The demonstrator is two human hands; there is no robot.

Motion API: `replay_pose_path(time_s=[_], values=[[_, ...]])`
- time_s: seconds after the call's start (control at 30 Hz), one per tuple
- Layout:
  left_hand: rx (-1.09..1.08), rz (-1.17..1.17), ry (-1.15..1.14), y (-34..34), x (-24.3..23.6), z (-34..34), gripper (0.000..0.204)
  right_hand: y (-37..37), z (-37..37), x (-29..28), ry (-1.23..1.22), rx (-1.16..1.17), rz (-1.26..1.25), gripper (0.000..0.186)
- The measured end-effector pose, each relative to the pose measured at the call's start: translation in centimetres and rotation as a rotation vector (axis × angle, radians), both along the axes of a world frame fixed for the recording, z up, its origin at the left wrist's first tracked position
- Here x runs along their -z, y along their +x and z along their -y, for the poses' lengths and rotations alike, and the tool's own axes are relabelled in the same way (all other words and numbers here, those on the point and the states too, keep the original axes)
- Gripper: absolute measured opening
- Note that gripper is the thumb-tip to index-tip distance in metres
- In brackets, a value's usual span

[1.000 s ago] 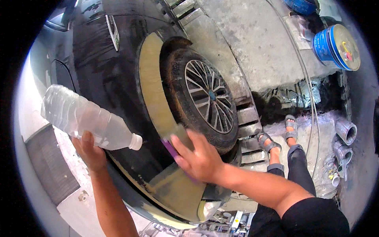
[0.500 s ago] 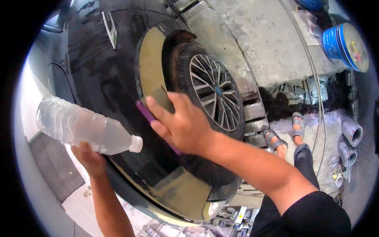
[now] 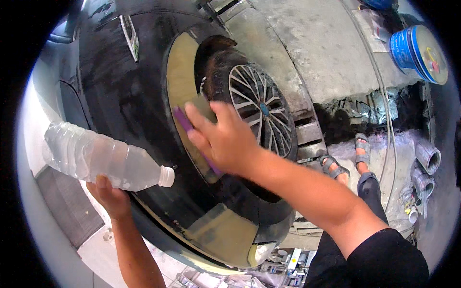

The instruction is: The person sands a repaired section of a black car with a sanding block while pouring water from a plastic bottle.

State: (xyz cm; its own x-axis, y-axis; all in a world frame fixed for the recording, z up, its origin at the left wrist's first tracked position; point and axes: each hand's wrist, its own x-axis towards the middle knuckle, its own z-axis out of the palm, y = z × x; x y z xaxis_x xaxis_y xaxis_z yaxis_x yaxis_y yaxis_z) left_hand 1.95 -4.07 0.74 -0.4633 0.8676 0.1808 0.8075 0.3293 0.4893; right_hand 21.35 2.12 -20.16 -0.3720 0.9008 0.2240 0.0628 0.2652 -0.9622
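A large clear plastic bottle (image 3: 113,158) lies tilted nearly on its side in my left hand (image 3: 109,196), its white cap end pointing right over the black car fender (image 3: 129,110). My right hand (image 3: 225,137) grips a purple sanding block (image 3: 184,120) with a grey-green sheet (image 3: 201,106) by its upper edge. The block rests on the tan filler patch (image 3: 180,72) that curves along the wheel arch, and my hand hides part of it. Beside that hand is the wheel (image 3: 264,108) with its silver spokes. A second tan patch (image 3: 223,230) lies lower on the bodywork.
A blue bucket (image 3: 413,53) stands at the upper right. Cables (image 3: 379,72) run down the concrete floor past a broken-edged trench (image 3: 355,115). Rolled, tube-like items (image 3: 427,158) lie at the right. Small boxes and containers (image 3: 293,261) crowd the bottom edge.
My right hand and the sanding block have shifted slightly up and to the right along the tan patch. A few white drops now show near the tyre. The bottle stays almost in place.
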Motion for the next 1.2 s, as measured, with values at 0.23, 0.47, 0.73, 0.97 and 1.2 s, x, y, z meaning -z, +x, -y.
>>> replay_pose_path(time_s=[0.23, 0.47, 0.73, 0.97, 1.2], values=[[0.064, 0.116, -0.051, -0.2, -0.9, 0.6, 0.06, 5.8, 8.9, -1.0, -0.026, -0.08, -0.011, 0.047], [0.05, 0.058, -0.02, -0.4, -0.1, 0.8, 0.064, 2.8, 4.2, -0.5, -0.009, -0.075, 0.007, 0.054], [0.016, -0.087, -0.06, -0.4, -0.5, 0.7, 0.067, 1.5, 2.3, -0.5, 0.023, -0.03, 0.075, 0.053], [0.051, -0.033, -0.066, 0.0, -0.6, 0.3, 0.067, 8.1, 10.9, -1.9, 0.022, -0.156, -0.003, 0.057], [0.038, 0.014, -0.046, 0.5, 0.3, -0.5, 0.065, 1.4, 1.6, 0.5, 0.048, 0.018, 0.092, 0.052]])
